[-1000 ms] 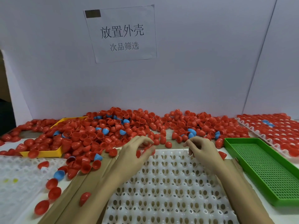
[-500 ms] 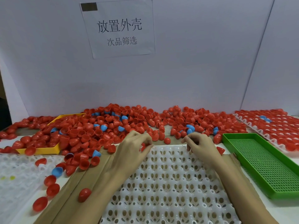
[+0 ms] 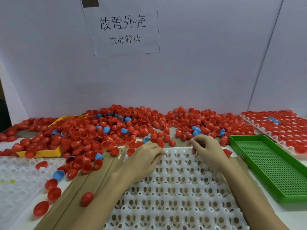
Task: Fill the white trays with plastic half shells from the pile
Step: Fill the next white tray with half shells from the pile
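Lengthwise toward the pile, the white tray lies under both hands' curled fingers, grasp unclear.

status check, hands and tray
Left hand and right hand at far edge of white tray, grip unclear. Tray cups empty. Shell pile just beyond.

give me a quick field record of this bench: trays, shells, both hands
white tray: centre front, cups in view hold no shells
pile of shells: mostly red, a few blue, spread across the back of the table
left hand: at the tray's far edge, fingers curled; whether it holds a shell is hidden
right hand: at the tray's far edge, fingers curled; no shell visible in it
green tray: right of the white tray, no shells in it
yellow tray: left, partly buried in shells
filled tray: far right, red shells in rows
second white tray: near left
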A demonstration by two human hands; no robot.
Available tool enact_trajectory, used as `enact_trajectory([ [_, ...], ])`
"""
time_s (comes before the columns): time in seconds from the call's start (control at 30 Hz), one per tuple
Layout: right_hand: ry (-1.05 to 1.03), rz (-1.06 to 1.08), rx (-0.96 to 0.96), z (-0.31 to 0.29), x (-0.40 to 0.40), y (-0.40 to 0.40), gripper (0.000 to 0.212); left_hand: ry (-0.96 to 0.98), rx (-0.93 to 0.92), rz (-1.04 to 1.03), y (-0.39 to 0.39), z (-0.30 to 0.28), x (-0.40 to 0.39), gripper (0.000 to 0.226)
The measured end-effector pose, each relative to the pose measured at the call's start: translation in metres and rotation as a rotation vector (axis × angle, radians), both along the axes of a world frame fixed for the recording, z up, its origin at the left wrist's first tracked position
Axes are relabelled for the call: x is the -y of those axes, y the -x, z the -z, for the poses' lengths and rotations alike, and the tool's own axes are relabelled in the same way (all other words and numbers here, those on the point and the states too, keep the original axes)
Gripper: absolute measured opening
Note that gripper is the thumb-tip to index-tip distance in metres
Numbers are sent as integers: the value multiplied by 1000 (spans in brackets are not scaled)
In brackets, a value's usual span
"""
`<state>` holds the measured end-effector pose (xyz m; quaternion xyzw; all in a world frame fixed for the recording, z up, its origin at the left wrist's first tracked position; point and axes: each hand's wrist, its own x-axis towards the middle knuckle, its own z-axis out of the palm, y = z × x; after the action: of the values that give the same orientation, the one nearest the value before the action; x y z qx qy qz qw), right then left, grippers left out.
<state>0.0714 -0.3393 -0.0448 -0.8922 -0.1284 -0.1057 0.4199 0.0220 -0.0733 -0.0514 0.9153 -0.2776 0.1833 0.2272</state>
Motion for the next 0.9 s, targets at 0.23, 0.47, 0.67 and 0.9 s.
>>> enact_trajectory([
  [0.23, 3, 5, -10, 0, 0, 0, 24, 1, -12, 45, -1, 4, -2, 27],
  [0.47, -13, 5, -19, 0, 3, 1, 25, 141, -71, -50, -2, -12, -14, 31],
  [0.67, -16, -4, -9, -2, 1, 0, 25, 243, -81, -493, -52, -23, -71, 27],
  [0.9, 13, -5, -17, -1, 1, -1, 24, -365, -73, -597, -102, -32, -135, 47],
])
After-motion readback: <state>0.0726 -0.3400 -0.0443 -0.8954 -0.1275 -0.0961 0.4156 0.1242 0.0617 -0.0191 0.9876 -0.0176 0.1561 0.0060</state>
